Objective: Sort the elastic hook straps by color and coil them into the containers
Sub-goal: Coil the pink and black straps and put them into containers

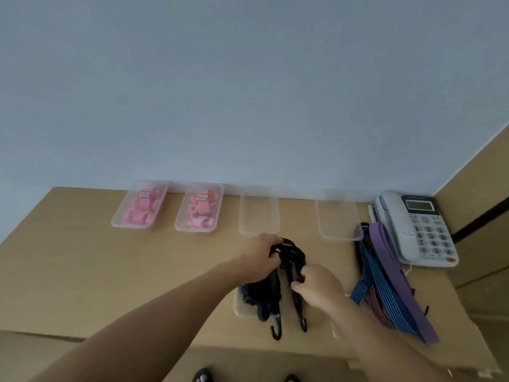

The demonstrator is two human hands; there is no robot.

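Black straps point(290, 259) are in the middle of the desk point(82, 257), held by both hands. The left hand point(260, 255) grips the top of the bundle, with its fingers curled around it. The right hand point(316, 285) pinches one strap a little lower, between thumb and fingers. Under the hands, part of the black bundle lies in a clear container point(239, 308) near the front edge of the desk. Two black hooks point(276, 332) hang over the edge of this container and touch the desk.

To the right, near the right hand, other straps lie in a loose pile point(385, 288): blue striped ones, a red one and a purple one. Just beside this pile stands a white telephone point(418, 227), in the back right corner.

Along the wall there are four more clear containers in a row. The two on the left point(140, 206) point(199, 209) hold pink things and each has a small label; I cannot read the labels. The two on the right point(259, 213) point(338, 216) have nothing visible inside.
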